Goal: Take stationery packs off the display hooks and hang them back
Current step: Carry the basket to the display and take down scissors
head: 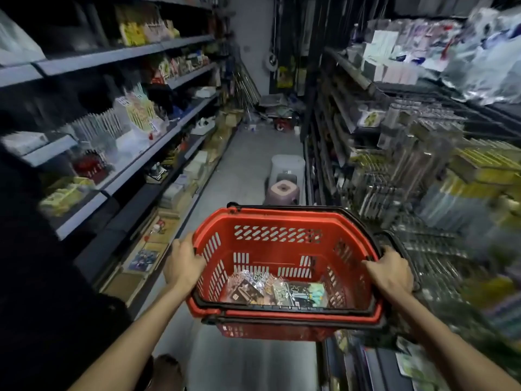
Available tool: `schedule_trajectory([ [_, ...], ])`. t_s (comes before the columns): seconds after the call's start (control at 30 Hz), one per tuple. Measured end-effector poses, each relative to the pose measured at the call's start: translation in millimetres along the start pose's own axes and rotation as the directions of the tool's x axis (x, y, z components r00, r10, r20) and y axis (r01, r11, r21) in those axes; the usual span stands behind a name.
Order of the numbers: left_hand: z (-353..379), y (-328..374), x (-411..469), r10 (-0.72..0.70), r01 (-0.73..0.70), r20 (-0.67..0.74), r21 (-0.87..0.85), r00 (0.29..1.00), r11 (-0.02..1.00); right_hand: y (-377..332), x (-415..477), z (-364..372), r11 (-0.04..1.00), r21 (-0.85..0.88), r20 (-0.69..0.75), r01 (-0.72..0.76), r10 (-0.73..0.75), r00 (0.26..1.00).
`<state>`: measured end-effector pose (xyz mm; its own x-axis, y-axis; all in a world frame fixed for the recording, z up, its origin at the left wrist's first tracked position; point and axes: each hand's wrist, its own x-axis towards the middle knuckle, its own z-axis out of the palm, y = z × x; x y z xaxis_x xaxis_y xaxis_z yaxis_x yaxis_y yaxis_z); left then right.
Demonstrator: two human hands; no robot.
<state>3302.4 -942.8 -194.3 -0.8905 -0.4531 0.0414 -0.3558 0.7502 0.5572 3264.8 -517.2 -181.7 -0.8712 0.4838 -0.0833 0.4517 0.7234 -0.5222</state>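
From the head camera, I am carrying, not hanging. My left hand (183,263) curls over the left rim of the red basket (277,221) and my right hand (390,270) wraps the right rim where the black handle folds down; both are clamped on it, with no free fingers. The stationery packs (277,290) lie flat in a loose heap on the basket's bottom, not on any hook. I judge this as the step between the two halves of the task: packs are collected and have yet to go back.

The display hooks (423,165) stand to my right, already crowded with hanging packs, though blur hides the details. Next I need to free one hand, pick a pack by its top edge and thread its hanging hole onto a prong.

The basket is rigid moulded plastic with slotted walls, and there seem to be two nested, since I see a doubled rim. The packs look like glossy, crinkly film sleeves over printed card: thin, light and slippery. The hooks read as thin metal wire.
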Motion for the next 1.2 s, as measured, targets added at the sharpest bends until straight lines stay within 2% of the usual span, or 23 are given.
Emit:
schedule_trajectory([
  [0.27,19.3,56.0,162.0,0.024,-0.024,-0.033,-0.011,0.999,1.0,-104.6,138.1,36.6,0.999,0.04,0.004,0.002,-0.003,1.0],
  [0.57,75.1,119.9,377.4,-0.001,0.001,0.018,-0.025,1.0,1.0,-215.5,330.5,112.8,0.997,0.072,0.036,0.014,-0.016,0.999],
  [0.73,94.6,156.1,495.3,0.022,-0.023,0.027,0.043,0.999,0.999,-281.9,438.2,150.9,0.997,0.079,0.063,-0.011,0.006,0.998],
  [0.93,120.6,172.5,632.8,-0.014,0.013,0.032,0.04,0.999,0.999,-369.4,541.9,192.8,0.996,0.085,0.066,0.019,-0.025,0.998],
  [1.2,186.2,159.8,857.8,0.038,-0.04,0.108,0.012,0.993,0.999,-477.5,668.7,287.4,0.995,0.079,0.045,-0.067,0.064,0.997],
])
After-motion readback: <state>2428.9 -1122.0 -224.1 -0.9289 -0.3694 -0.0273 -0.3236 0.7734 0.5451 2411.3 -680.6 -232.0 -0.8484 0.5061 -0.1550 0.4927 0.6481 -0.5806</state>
